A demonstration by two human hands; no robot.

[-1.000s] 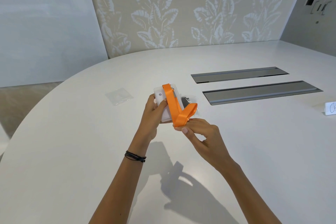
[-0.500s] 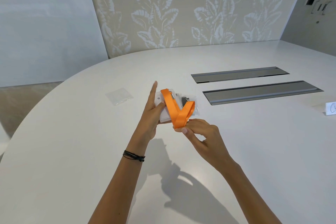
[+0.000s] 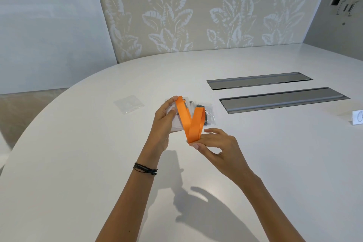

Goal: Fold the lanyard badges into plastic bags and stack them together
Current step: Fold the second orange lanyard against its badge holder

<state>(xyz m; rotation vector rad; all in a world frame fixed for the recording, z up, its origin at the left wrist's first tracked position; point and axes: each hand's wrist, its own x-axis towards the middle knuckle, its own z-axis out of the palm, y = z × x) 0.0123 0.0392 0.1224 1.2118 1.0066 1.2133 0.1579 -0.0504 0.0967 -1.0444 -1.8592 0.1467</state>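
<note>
An orange lanyard point(image 3: 191, 122) is bent into a V above the white table. My right hand point(image 3: 215, 144) pinches the fold at the bottom of the V. My left hand point(image 3: 164, 120) holds the white badge card point(image 3: 177, 124) and the lanyard's upper left end against it. Behind the lanyard a bagged badge with a dark clip point(image 3: 208, 114) lies on the table. An empty clear plastic bag point(image 3: 128, 104) lies flat to the left, apart from both hands.
Two long grey cable hatches point(image 3: 259, 80) point(image 3: 282, 99) are set into the table point(image 3: 78, 163) at the right. A small white name card point(image 3: 357, 117) stands at the far right edge. The table's curved edge runs along the left.
My left hand has shifted its fingers on the badge, from gripped, to fingers raised, to holding the lanyard's top end. The orange V has opened wider. My right hand stays on the fold.
</note>
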